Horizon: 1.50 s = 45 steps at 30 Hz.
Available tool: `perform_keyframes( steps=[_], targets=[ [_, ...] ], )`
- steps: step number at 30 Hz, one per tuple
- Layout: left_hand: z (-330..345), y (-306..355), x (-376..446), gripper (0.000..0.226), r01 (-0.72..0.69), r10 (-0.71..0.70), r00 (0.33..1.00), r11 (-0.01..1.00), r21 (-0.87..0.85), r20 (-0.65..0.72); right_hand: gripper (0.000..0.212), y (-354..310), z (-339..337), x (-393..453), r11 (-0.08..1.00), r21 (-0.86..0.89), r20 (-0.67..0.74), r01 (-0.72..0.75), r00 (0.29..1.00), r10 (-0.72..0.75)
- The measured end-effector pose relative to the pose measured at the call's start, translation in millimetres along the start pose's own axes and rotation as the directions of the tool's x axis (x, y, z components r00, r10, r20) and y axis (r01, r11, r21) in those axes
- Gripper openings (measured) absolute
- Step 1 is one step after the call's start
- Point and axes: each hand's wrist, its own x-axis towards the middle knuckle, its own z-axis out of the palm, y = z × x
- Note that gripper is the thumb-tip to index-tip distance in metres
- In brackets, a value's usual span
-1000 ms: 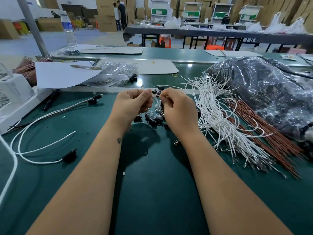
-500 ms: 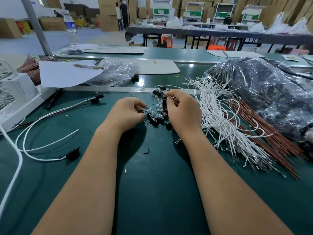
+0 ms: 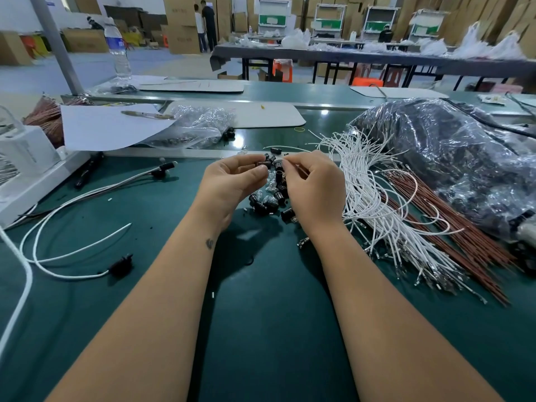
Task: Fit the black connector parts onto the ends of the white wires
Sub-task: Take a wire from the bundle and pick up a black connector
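Your hands meet above the pile of black connector parts (image 3: pixel 268 200) on the green counter (image 3: pixel 261 329).

Your left hand (image 3: pixel 232 181) pinches one black connector (image 3: pixel 262 163) at its fingertips, long axis lying roughly left to right and pointing toward your right hand (image 3: pixel 313 187), whose fingers are curled on something small, apparently a white wire end, too hidden to confirm. The loose white wires (image 3: pixel 371 198) lie just right of that hand, so it is the nearer one for any fresh wire.
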Motion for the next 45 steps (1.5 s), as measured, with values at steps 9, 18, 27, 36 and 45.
perform_keyframes(
  steps=[9, 18, 27, 36, 45],
  targets=[
    [2.6, -0.6, -2.0, 0.015, -0.009, 0.009, 1.000, 0.999, -0.049, 0.013, 0.008, 0.1, 1.9, -0.9, 0.999, 0.044, 0.049, -0.015, 0.999, 0.012],
    [1.1, -1.3, -1.2, 0.015, -0.044, 0.044, 0.997, 0.999, -0.006, -0.065, 0.032, 4.1, 9.1, 0.1, 0.997, 0.001, 0.195, 0.079, 0.978, -0.078],
    [0.9, -2.8, -0.7, 0.016, -0.058, 0.065, 0.995, 0.995, 0.087, -0.072, 0.024, 3.2, 6.4, -0.2, 0.991, -0.033, 0.175, 0.131, 0.977, -0.123],
    [1.9, -4.4, -1.6, 0.014, -0.057, 0.061, 0.998, 0.991, 0.123, -0.030, 0.023, 1.8, 7.3, -0.9, 0.996, 0.025, 0.152, 0.083, 0.985, -0.086],
    [3.5, -5.0, -2.5, 0.008, -0.042, 0.051, 0.997, 0.986, 0.163, -0.051, 0.024, 1.0, 8.0, -0.9, 0.995, 0.012, 0.157, 0.099, 0.983, -0.100]
  ],
)
